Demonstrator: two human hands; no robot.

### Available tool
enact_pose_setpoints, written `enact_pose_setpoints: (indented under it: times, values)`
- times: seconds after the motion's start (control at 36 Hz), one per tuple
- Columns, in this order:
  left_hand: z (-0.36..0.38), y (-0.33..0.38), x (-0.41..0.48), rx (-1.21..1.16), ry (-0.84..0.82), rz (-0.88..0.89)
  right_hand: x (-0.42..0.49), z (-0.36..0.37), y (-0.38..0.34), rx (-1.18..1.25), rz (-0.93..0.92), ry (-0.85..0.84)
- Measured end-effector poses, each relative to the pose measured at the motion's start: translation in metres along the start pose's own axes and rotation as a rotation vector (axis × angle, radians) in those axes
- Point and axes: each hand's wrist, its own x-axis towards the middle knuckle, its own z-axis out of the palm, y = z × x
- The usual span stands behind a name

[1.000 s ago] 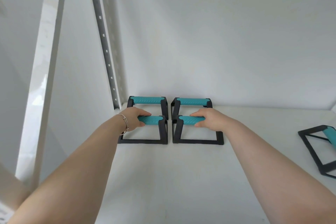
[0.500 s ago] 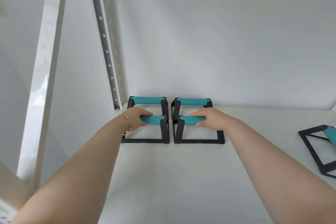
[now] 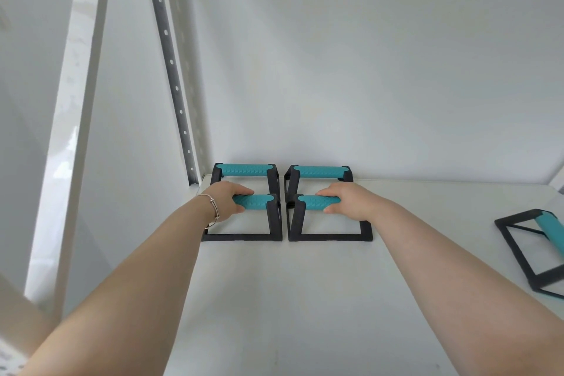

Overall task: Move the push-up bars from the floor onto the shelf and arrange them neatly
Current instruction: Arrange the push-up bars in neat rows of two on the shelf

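Observation:
Several push-up bars with black frames and teal grips stand on the white shelf (image 3: 305, 299). My left hand (image 3: 224, 201) grips the teal handle of the near left bar (image 3: 258, 202). My right hand (image 3: 351, 201) grips the handle of the near right bar (image 3: 314, 202). Both bars rest on the shelf, side by side with a narrow gap. Behind them, against the back wall, stand the far left bar (image 3: 245, 170) and the far right bar (image 3: 319, 172). A fifth bar (image 3: 537, 250) sits turned at an angle at the shelf's right edge, partly cut off.
A grey perforated shelf upright (image 3: 171, 70) rises at the back left corner, with a white post (image 3: 67, 131) nearer me on the left. The white back wall (image 3: 366, 70) closes the shelf behind the bars.
The near left bar has slid slightly right, narrowing the gap to the near right bar. Both hands keep their grip on the handles.

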Motion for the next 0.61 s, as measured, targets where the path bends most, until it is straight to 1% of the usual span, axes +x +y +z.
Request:
enact_pose_setpoints:
  times: [0.44, 0.61]
  values:
    - [-0.0025, 0.001, -0.0026, 0.012, -0.012, 0.006, -0.0037, 0.0016, -0.0003, 0.014, 0.008, 0.009]
    - [-0.0041, 0.0033, -0.0041, 0.021, -0.028, -0.006, -0.0055, 0.0011, -0.0048, -0.039, 0.018, 0.019]
